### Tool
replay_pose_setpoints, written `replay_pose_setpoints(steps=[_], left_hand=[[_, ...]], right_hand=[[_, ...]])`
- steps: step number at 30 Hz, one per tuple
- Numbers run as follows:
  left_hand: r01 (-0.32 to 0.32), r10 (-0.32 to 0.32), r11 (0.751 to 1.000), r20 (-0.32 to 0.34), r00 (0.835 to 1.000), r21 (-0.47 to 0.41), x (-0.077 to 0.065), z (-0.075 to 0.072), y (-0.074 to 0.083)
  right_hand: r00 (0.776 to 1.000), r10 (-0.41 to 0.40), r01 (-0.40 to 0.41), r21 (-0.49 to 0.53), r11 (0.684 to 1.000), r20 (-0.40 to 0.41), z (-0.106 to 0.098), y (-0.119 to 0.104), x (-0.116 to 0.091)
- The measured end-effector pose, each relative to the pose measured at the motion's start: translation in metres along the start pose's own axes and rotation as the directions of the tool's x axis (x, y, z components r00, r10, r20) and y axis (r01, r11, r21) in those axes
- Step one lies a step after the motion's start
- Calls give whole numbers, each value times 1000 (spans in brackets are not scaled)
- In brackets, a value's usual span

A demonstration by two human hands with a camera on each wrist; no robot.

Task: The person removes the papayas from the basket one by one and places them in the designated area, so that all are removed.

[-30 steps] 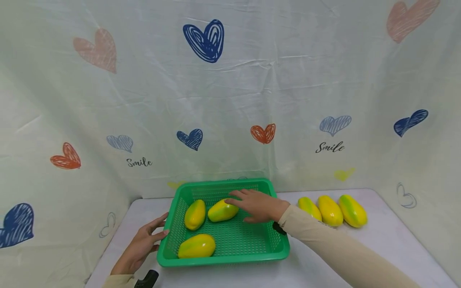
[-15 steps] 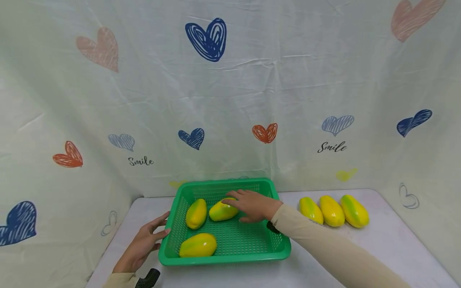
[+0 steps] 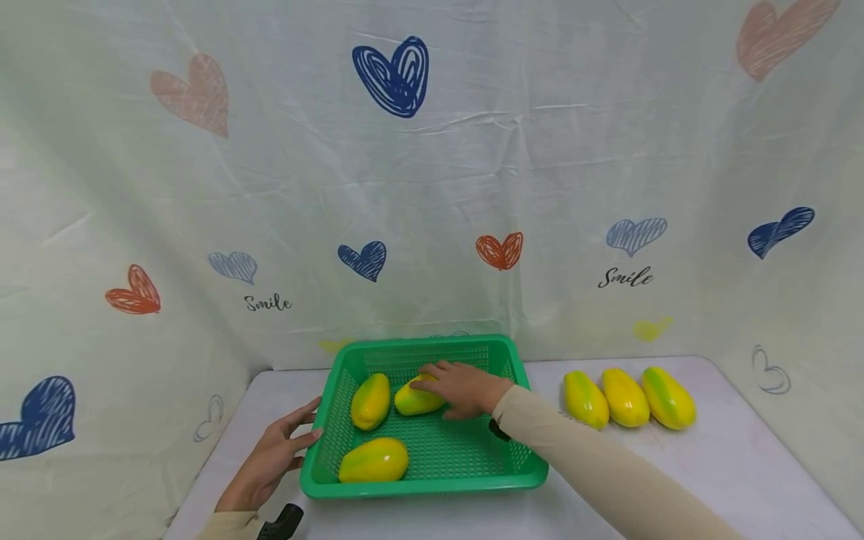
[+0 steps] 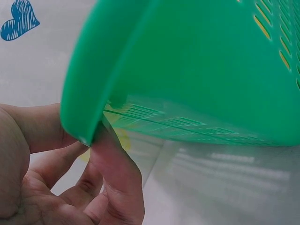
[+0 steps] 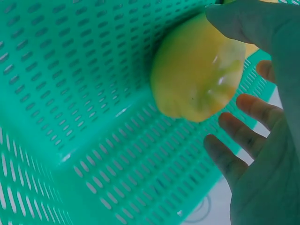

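Observation:
A green perforated plastic basket (image 3: 472,474) stands on the table, held at its left rim by my left hand (image 3: 266,457). The left wrist view shows the rim between thumb and fingers of that hand (image 4: 70,178). Inside the basket lie three yellow-green papayas: one at the left (image 3: 370,403), one at the front (image 3: 374,460) and one at the back (image 3: 413,399). Over the back papaya is my right hand (image 3: 466,388), partly covering it. In the right wrist view its fingers (image 5: 239,136) are spread beside that papaya (image 5: 197,70), apart from it.
Three more papayas (image 3: 625,397) lie in a row on the white table (image 3: 715,465), right of the basket and beyond the right sleeve. A white curtain (image 3: 432,187) with printed hearts hangs behind the table and at both sides.
My right hand has moved a little left and covers more of the back papaya. The left hand keeps its hold on the rim. The head view has shifted slightly.

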State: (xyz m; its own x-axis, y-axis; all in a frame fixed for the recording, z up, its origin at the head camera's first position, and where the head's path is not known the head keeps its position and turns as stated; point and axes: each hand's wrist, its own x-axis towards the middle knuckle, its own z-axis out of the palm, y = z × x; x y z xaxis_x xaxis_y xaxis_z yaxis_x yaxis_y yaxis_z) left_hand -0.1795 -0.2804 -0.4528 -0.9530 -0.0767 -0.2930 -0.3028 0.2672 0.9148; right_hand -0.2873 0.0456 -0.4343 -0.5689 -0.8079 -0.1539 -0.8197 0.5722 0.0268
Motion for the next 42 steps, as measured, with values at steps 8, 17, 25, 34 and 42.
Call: replay_pose_setpoints(steps=[8,17,25,34,42], left_hand=[[2,-2,1000,-5,1000,-6,0,1,-1],[-1,1,1000,1,1000,-2,0,1,1],[5,-5,1000,-5,1000,6,0,1,2],[8,-8,1000,-6,1000,2,0,2,2],[19,-19,1000,-10,1000,10,1,2,1]], right_hand=[[1000,-3,4,-35,999,9,7,-5,12],[999,36,-35,-128,991,6,6,-8,18],[999,39,-36,-108,993,27,6,-6,15],[994,72,-73,7,997,83,3,0,2],[994,77,-82,57,995,81,5,1,-5]])
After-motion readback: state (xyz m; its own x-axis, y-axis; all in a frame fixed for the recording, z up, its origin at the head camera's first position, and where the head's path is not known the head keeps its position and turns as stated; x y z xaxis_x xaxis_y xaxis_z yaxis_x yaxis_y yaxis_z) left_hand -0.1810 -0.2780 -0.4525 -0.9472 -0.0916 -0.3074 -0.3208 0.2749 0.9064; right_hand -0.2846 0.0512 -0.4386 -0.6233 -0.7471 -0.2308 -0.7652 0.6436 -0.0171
